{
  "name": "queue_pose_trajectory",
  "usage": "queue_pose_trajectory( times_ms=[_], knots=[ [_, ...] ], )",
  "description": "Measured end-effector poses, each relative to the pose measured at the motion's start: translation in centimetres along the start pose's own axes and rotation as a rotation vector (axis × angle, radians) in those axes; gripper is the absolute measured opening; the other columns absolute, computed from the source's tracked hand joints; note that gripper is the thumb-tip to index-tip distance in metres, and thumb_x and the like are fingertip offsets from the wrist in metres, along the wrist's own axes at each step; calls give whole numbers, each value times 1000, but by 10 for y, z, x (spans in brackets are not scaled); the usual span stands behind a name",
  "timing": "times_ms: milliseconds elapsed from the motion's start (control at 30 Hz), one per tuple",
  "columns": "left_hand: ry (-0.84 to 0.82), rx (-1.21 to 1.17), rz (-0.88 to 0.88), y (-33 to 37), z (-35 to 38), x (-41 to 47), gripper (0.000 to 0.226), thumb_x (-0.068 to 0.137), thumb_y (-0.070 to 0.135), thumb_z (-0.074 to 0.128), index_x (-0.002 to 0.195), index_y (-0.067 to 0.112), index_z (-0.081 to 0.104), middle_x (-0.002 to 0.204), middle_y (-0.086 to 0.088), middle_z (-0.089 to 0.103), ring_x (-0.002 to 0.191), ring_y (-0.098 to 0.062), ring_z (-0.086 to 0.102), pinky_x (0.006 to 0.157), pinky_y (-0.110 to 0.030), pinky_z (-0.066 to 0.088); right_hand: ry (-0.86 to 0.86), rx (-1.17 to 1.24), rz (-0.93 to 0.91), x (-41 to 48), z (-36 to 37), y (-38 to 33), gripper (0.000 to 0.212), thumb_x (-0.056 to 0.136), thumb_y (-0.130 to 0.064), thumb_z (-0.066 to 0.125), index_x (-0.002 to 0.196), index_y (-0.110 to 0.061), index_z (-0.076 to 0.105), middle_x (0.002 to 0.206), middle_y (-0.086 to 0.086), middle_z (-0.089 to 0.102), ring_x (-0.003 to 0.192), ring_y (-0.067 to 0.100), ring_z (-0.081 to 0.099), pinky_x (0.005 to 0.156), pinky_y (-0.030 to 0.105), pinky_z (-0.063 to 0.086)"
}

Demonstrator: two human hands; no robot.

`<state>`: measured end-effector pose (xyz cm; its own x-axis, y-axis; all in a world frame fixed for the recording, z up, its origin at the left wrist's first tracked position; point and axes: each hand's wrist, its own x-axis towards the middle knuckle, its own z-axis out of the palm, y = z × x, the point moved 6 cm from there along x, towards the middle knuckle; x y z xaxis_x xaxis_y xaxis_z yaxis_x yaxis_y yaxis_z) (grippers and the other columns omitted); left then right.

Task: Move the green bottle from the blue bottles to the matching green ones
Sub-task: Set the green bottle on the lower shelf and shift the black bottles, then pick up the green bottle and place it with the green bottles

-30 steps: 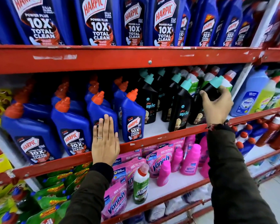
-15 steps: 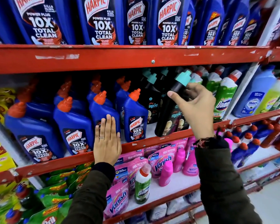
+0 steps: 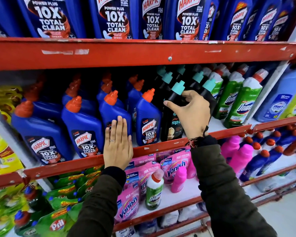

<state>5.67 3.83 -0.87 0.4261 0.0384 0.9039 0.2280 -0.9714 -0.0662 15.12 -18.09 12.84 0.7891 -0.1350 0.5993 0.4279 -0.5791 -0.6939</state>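
Observation:
My right hand grips the shoulder of a black bottle with a teal cap. That bottle stands upright at the front of the middle shelf, right beside a blue Harpic bottle. Behind it are more black teal-capped bottles. Green Domex bottles stand in a row further right on the same shelf. One lone green Domex bottle stands on the lower shelf among pink Vanish packs. My left hand lies flat against a blue Harpic bottle and the red shelf edge, holding nothing.
Red metal shelf rails run above and below the middle shelf. Large blue Harpic bottles fill the top shelf. Pink Vanish pouches and pink bottles sit below. Green Pril pouches lie at the lower left, pale blue bottles at the far right.
My right hand carried the black teal-capped bottle leftward from beside the green bottles and lowered it next to the blue Harpic bottle. My left hand stayed in place.

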Motion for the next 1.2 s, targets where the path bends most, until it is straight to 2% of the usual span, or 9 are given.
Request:
queue_pose_trajectory(
  times_ms=[200,300,433,600,700,867,1033,1133,1200],
  knots=[
    [-25,62,-15,0,1,2,77,102,23,38,165,3,-2,173,-13,-9,160,-20,-17,131,-40,-9,30,136,-119,-25,-2,6,70,84,-47,83,139,-11,60,138,5,64,130,20,61,113,39,49],
    [-38,92,-38,0,-2,5,69,102,23,39,161,-2,14,166,-18,14,160,-21,-17,131,-39,-9,77,218,-122,-62,1,25,56,92,-44,76,135,-14,57,133,1,59,122,17,58,109,38,46],
    [-47,113,-17,3,-3,3,68,101,21,46,159,-4,20,164,-21,26,155,-33,10,130,-39,-10,-193,288,-37,-141,34,76,57,85,-50,80,124,-16,54,120,-2,52,110,2,52,100,19,46],
    [-33,129,-29,3,-5,6,74,99,19,56,159,-4,19,162,-25,34,151,-35,18,129,-39,-8,-561,153,310,-224,89,148,83,64,-41,96,125,-12,49,116,-1,44,111,18,51,102,37,51],
    [-50,147,-32,3,-5,3,73,100,20,56,158,-4,20,163,-25,34,151,-35,17,129,-39,-10,-600,183,347,-238,102,160,63,70,-29,96,117,-17,56,109,-3,61,103,18,66,91,33,59],
    [-49,135,-25,3,-7,3,72,100,20,55,159,-4,19,164,-24,33,152,-35,16,129,-39,-11,-484,227,313,-225,86,160,47,71,-36,94,103,-42,60,96,-16,75,87,-5,71,81,20,62],
    [-49,112,-34,1,-3,2,71,101,19,52,160,-3,18,164,-25,30,157,-34,6,130,-37,-14,-255,264,222,-159,28,125,58,65,-55,91,114,-32,71,96,-18,76,85,-12,71,74,7,56],
    [-70,85,-52,-1,1,1,69,104,20,45,162,-3,14,166,-25,25,159,-21,-22,130,-37,-15,-140,251,135,-114,-12,95,56,67,-53,93,113,-27,75,98,-12,80,82,-3,72,70,12,58],
    [-78,67,-59,-1,2,0,70,104,20,44,163,-2,12,167,-25,23,158,-19,-25,130,-38,-15,-49,248,106,-86,-40,81,52,67,-55,92,109,-30,76,92,-16,79,76,-4,71,67,13,57]
  ],
)
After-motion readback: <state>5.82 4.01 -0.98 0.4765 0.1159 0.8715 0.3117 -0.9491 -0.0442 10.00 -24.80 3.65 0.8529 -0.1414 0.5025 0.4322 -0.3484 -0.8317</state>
